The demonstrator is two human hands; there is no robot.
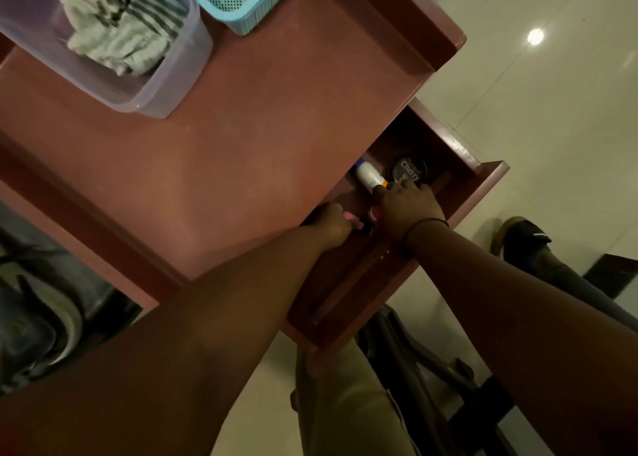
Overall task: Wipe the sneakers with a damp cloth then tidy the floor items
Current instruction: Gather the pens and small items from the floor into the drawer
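Note:
Both arms reach into the open drawer (459, 144) of a reddish-brown cabinet (241, 138). My right hand (407, 205) lies inside it, its fingers spread and touching the rim of a round black polish tin (407, 170) and the orange cap of a white bottle (367, 176). My left hand (329, 224) is curled at the drawer's near corner around a dark object (366, 228), mostly hidden. A grey striped cloth (121, 24) sits in a clear plastic tub (179, 86) on the cabinet top. A grey sneaker (38, 324) shows at lower left.
A light blue mesh basket (248, 10) stands beside the tub at the cabinet's back. A dark sandal (521, 238) lies on the pale tiled floor (552, 117) to the right. Dark straps and a bag (414, 362) lie under the drawer, by my leg.

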